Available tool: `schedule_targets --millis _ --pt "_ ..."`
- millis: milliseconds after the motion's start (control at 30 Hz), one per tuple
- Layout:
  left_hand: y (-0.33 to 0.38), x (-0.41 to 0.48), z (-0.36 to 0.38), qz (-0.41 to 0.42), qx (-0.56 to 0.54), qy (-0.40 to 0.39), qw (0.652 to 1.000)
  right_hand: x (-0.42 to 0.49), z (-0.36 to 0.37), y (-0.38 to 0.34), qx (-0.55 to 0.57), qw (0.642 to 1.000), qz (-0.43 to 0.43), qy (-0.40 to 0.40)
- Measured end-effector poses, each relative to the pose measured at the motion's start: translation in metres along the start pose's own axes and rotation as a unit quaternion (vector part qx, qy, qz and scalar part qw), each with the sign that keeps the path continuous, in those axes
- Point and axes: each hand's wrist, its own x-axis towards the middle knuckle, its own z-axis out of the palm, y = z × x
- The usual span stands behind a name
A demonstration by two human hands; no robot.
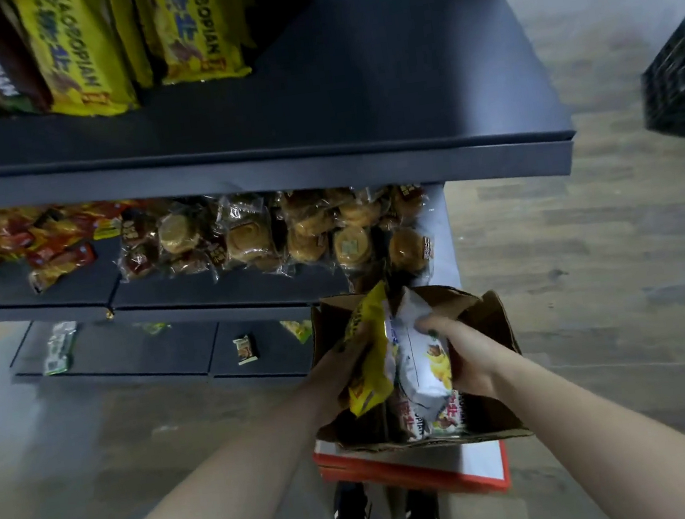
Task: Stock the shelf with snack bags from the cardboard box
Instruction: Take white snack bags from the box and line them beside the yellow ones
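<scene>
An open cardboard box (495,387) sits low in front of me, with snack bags inside. My left hand (334,373) grips a yellow snack bag (371,360) at the box's left side. My right hand (459,348) grips a white snack bag (422,362) beside it. More white bags (444,418) lie deeper in the box. The dark top shelf (354,96) holds several upright yellow snack bags (188,31) at its left, with bare shelf to their right.
The middle shelf (74,286) carries clear-wrapped pastries (297,230) and red snack packs (47,250). A few small packets lie on the bottom shelf (148,350). The box rests on a red and white stand (446,467). A black crate (683,83) stands on the floor at right.
</scene>
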Motion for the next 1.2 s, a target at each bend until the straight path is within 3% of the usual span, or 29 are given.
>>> schedule_targets --millis 167,300,400,533,567,667,700,800,1033,1100,1200 --pt "0.023 -0.029 0.007 0.023 0.025 0.058 0.998 -0.025 0.05 -0.009 0.015 0.997 -0.04 -0.062" --pt "0.031 -0.058 0.013 0.074 0.001 0.074 0.995 -0.026 0.074 -0.01 -0.014 0.994 -0.086 -0.063" --pt "0.023 -0.034 0.008 0.12 0.01 0.137 0.983 -0.06 0.101 -0.023 -0.065 0.985 -0.126 -0.094" --pt "-0.018 0.058 -0.05 0.175 0.041 0.135 0.974 -0.105 0.131 -0.039 -0.134 0.968 -0.183 -0.104" --pt "-0.007 0.039 -0.048 0.195 0.056 0.098 0.974 -0.114 0.136 -0.045 -0.147 0.965 -0.193 -0.104" --pt "0.062 -0.06 -0.009 0.237 0.06 0.137 0.96 -0.11 0.133 -0.053 -0.175 0.951 -0.24 -0.084" --pt "0.078 -0.094 -0.003 0.296 0.057 0.133 0.944 -0.112 0.135 -0.058 -0.187 0.943 -0.267 -0.068" --pt "0.1 -0.143 0.003 0.383 0.027 0.135 0.914 -0.117 0.143 -0.07 -0.161 0.93 -0.326 -0.044" --pt "0.153 -0.164 0.02 0.513 -0.01 0.258 0.819 -0.132 0.158 -0.127 -0.079 0.932 -0.352 -0.028" --pt "0.168 -0.168 0.019 0.526 0.026 0.24 0.816 -0.13 0.16 -0.141 -0.04 0.937 -0.345 -0.035" --pt "0.19 -0.177 0.012 0.494 0.164 0.149 0.841 -0.126 0.163 -0.159 0.01 0.938 -0.343 -0.045"
